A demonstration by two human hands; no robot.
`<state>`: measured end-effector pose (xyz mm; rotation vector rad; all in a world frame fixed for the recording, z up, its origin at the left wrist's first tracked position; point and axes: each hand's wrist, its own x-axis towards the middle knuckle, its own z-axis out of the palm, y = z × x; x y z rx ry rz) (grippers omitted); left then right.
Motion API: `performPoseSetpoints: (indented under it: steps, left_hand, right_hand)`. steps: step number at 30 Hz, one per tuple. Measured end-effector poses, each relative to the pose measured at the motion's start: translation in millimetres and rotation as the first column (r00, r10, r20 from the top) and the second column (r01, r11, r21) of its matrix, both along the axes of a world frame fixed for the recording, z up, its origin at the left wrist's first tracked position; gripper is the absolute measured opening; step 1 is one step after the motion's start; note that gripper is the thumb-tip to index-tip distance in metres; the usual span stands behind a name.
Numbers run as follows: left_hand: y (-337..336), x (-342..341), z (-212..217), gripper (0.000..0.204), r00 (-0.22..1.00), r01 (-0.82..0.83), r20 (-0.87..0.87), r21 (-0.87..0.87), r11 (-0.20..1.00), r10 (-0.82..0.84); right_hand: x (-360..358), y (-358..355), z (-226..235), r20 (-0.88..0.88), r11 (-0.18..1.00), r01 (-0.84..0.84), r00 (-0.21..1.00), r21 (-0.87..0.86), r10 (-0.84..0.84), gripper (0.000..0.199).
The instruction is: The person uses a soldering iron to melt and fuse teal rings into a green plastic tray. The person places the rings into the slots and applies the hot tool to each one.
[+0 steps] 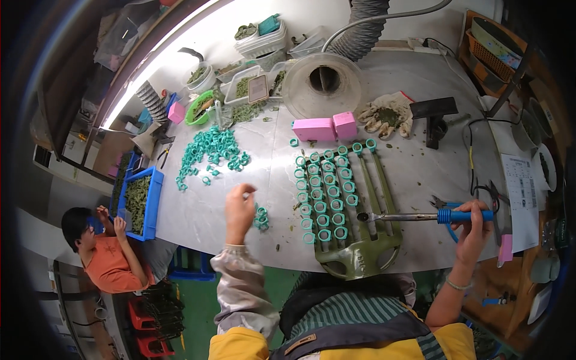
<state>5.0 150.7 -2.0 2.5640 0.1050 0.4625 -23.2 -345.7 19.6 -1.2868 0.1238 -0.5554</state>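
My right hand (473,231) is wrapped round the blue handle of a soldering iron (414,218). The iron's dark tip lies over the prongs of an olive-green, fork-like frame (360,258). Several columns of teal rings (321,207) stand along the left prongs of that frame; the right prongs are mostly bare, with a ring at the far end of some. To the left of the frame my left hand (240,210) is raised with its fingers curled together. What they hold, if anything, I cannot make out. Just beside it lies a small cluster of teal rings (261,218).
Farther left spreads a large heap of teal rings (210,150). Pink blocks (315,129), a clear round cover (294,90) and a glove (387,114) lie at the back. A black stand (433,111) and pliers (444,204) are right. A co-worker (117,258) sits left by a blue tray (157,186).
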Motion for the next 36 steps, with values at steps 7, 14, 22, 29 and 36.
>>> performPoseSetpoints:
  steps: [7, 14, 22, 29, 36]
  left_hand:
    - [28.5, -29.1, -33.5, 0.033, 0.959, -0.169, -0.209, 0.121, 0.978, 0.191]
    - [37.0, -21.3, -42.2, 0.023, 0.998, 0.055, -0.026, -0.064, 0.996, -0.057]
    - [4.0, -54.4, -1.8, 0.020, 0.972, 0.095, -0.230, 0.249, 0.964, -0.036]
    - [-5.8, -53.6, -7.3, 0.016, 0.988, 0.057, -0.148, 0.013, 0.998, -0.054]
    - [-103.7, -38.8, 30.1, 0.019, 0.931, 0.200, -0.101, -0.660, 0.724, -0.350]
  right_hand:
    - [-1.4, 1.1, 2.4, -0.007, 0.999, -0.037, 0.999, -0.016, 0.037, 0.018]
    - [-2.9, 1.4, 2.5, -0.023, 0.999, -0.042, 0.999, -0.010, 0.042, 0.019]
    - [-6.2, -3.1, 4.8, 0.005, 0.999, -0.044, 0.999, -0.022, 0.044, 0.017]
    - [-6.9, -3.7, 6.9, 0.007, 0.999, -0.045, 0.999, -0.023, 0.045, 0.018]
    - [-10.2, -5.8, 8.5, -0.033, 0.998, -0.005, 0.999, -0.059, 0.003, 0.019]
